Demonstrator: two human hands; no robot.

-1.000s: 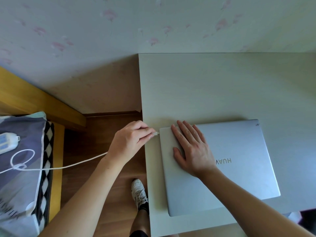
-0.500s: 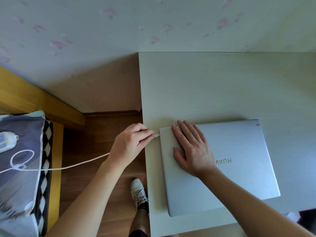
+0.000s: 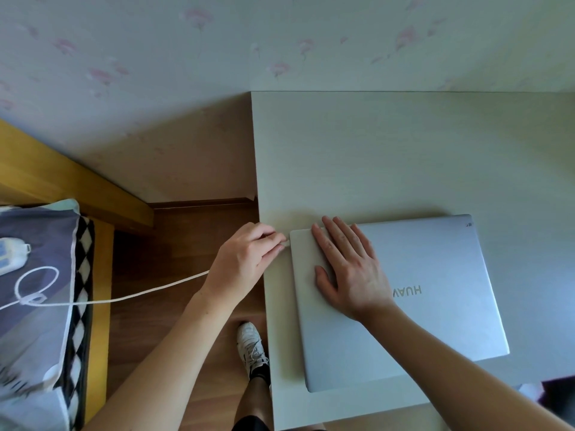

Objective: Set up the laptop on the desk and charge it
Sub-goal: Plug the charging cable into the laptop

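Note:
A closed silver laptop (image 3: pixel 435 290) lies flat on the pale desk (image 3: pixel 389 157), near its left and front edges. My right hand (image 3: pixel 345 269) rests palm down on the lid's left part, fingers spread. My left hand (image 3: pixel 245 259) pinches the plug of a white charging cable (image 3: pixel 140 295) at the laptop's left edge, near its far corner. The plug tip touches the laptop's side. From my left hand the cable sags leftward over the floor to a loop on the bed, close to a white power strip (image 3: pixel 11 255).
A bed with a wooden frame (image 3: pixel 99 275) and grey bedding (image 3: pixel 34 306) stands at the left. Wooden floor (image 3: pixel 174 244) lies between bed and desk. My foot in a white shoe (image 3: pixel 252 346) stands beside the desk's left edge. Floral wallpaper covers the wall behind.
My left hand has pushed the plug slightly right, closing the small gap to the laptop's edge. My right hand and the laptop have stayed still.

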